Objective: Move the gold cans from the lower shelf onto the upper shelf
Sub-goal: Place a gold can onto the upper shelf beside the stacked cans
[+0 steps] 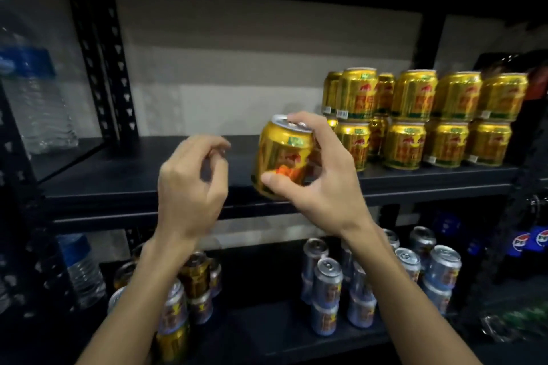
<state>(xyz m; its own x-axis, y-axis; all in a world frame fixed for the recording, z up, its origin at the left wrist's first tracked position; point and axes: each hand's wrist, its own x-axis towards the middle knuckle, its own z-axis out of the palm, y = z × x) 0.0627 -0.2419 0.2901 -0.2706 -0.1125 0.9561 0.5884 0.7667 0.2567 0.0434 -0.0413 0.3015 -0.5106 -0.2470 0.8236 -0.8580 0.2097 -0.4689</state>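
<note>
Gold can (281, 157), red-lettered label, in grip of right hand (323, 187)

Obs.: left hand (192, 184) and right hand (323, 187) both bare, slim-fingered, right thumbnail looks trimmed short. Left forearm (130, 305) and right forearm (415, 299) bare as well, slender, skin uncovered from the wrists all the way to the bottom edge of the view. Left fingers (215, 143) are smeared by motion blur, so finer detail on them cannot be read from here.
</note>
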